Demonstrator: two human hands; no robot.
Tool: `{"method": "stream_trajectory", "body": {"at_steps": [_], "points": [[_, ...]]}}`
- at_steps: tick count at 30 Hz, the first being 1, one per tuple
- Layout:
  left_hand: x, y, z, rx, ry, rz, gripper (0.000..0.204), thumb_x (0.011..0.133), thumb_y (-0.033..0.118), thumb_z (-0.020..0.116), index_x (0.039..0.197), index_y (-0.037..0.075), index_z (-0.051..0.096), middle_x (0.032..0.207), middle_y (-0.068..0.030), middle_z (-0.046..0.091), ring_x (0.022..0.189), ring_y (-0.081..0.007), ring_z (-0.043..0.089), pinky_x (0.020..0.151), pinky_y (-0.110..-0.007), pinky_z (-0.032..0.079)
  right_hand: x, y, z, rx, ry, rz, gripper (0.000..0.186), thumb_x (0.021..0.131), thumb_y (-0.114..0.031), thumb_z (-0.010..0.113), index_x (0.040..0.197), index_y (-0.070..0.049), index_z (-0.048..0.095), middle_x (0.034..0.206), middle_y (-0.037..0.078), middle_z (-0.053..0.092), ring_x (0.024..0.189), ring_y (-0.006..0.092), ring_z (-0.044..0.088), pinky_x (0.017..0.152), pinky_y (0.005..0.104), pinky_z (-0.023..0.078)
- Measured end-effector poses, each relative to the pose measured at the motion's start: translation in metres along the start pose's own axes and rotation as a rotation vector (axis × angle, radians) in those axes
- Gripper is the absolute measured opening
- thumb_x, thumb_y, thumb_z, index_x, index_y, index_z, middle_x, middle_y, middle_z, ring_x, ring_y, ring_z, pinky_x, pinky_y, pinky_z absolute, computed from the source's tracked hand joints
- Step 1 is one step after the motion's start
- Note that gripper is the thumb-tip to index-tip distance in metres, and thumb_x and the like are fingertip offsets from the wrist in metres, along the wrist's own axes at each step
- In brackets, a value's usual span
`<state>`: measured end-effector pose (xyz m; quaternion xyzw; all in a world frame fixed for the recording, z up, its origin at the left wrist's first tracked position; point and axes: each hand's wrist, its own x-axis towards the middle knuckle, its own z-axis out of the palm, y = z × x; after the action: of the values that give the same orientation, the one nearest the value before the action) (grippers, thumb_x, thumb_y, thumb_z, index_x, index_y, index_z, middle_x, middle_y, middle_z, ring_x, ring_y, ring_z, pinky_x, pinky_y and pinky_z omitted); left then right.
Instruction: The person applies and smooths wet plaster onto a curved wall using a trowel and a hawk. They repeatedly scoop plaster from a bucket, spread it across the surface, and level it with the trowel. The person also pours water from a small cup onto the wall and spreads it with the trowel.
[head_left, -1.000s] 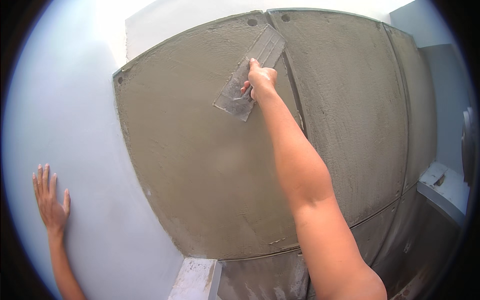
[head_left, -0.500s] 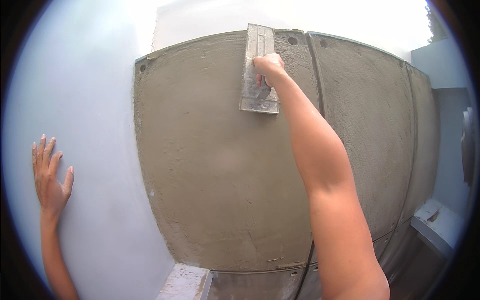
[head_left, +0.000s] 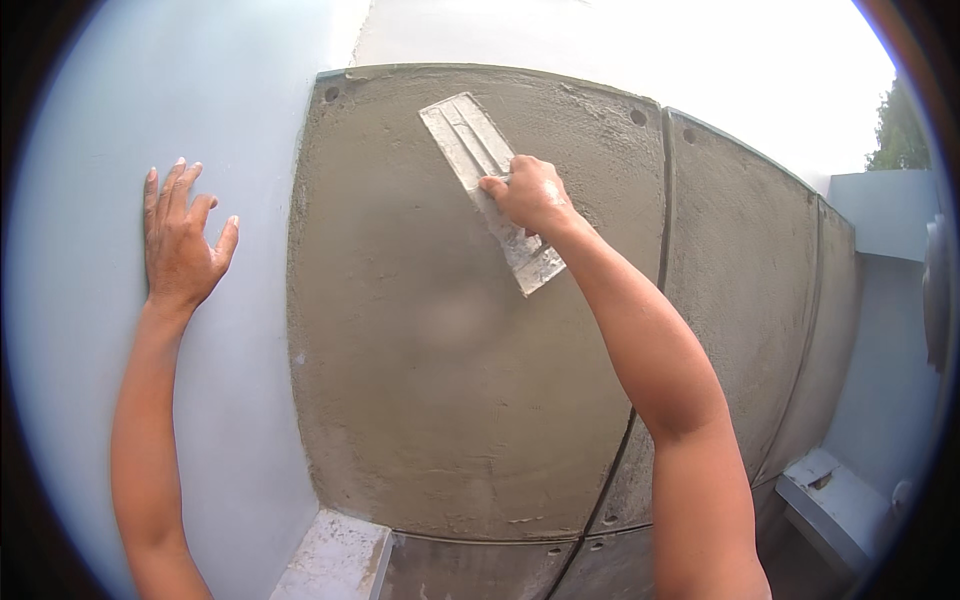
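My left hand (head_left: 186, 240) rests with spread fingers against a smooth pale blue-white wall (head_left: 230, 400) on the left, holding nothing. My right hand (head_left: 530, 195) grips a rectangular flat trowel (head_left: 462, 135) crusted with pale cement. The trowel lies over the upper part of a wet-looking grey-brown cement panel (head_left: 440, 390), tilted with its top end toward the upper left. My fingers hide part of its handle. Small round holes (head_left: 638, 117) mark the panel's upper corners.
More cement panels (head_left: 735, 290), divided by dark grooves, continue to the right. Pale ledges jut out at bottom left (head_left: 325, 560) and lower right (head_left: 830, 500). A pale wall block (head_left: 880, 215) and tree leaves (head_left: 900, 130) appear at upper right, beside a dark object at the rim.
The trowel has swung from leaning right, through upright, to leaning left, and moved leftward. My left hand appears higher and farther right; the whole view has also shifted.
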<state>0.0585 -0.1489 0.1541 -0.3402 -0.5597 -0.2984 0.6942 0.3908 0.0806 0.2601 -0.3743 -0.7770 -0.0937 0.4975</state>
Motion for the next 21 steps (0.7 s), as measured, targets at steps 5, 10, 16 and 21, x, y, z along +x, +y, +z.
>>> {"method": "stream_trajectory", "body": {"at_steps": [5, 10, 16, 21], "points": [[0.000, 0.004, 0.012, -0.030, 0.087, -0.046, 0.023, 0.086, 0.025, 0.073, 0.095, 0.004, 0.072, 0.136, -0.0164, 0.058, 0.141, -0.0284, 0.043, 0.128, -0.047, 0.019, 0.026, 0.021, -0.049, -0.249, 0.249, 0.095, 0.048, 0.096, -0.040, 0.067, 0.107, 0.007, 0.071, 0.110, 0.027, 0.071, 0.106, 0.0354, 0.070, 0.091, 0.0443, 0.058], [-0.007, 0.006, 0.016, 0.050, 0.093, -0.024, 0.021, 0.086, 0.026, 0.073, 0.094, 0.007, 0.072, 0.136, -0.0135, 0.059, 0.140, -0.0246, 0.044, 0.129, -0.044, 0.019, 0.037, 0.023, -0.086, -0.312, 0.148, 0.238, 0.050, 0.099, -0.040, 0.063, 0.106, 0.009, 0.071, 0.102, 0.024, 0.073, 0.075, 0.0292, 0.076, 0.070, 0.0400, 0.065], [-0.005, 0.008, 0.024, 0.138, 0.126, -0.044, 0.021, 0.087, 0.029, 0.073, 0.096, 0.009, 0.072, 0.136, -0.0093, 0.060, 0.140, -0.0216, 0.044, 0.128, -0.043, 0.022, 0.082, 0.026, -0.109, -0.490, 0.118, 0.186, 0.046, 0.099, -0.040, 0.062, 0.108, 0.005, 0.071, 0.084, 0.019, 0.074, 0.072, 0.0277, 0.074, 0.064, 0.0409, 0.063], [-0.008, -0.002, 0.027, 0.195, 0.145, 0.019, 0.021, 0.089, 0.030, 0.072, 0.096, 0.010, 0.072, 0.138, -0.0078, 0.060, 0.140, -0.0213, 0.045, 0.127, -0.043, 0.025, 0.142, 0.027, -0.124, -0.510, 0.171, 0.110, 0.044, 0.098, -0.040, 0.063, 0.098, 0.003, 0.071, 0.068, 0.014, 0.068, 0.052, 0.0243, 0.067, 0.049, 0.0410, 0.054]]}}
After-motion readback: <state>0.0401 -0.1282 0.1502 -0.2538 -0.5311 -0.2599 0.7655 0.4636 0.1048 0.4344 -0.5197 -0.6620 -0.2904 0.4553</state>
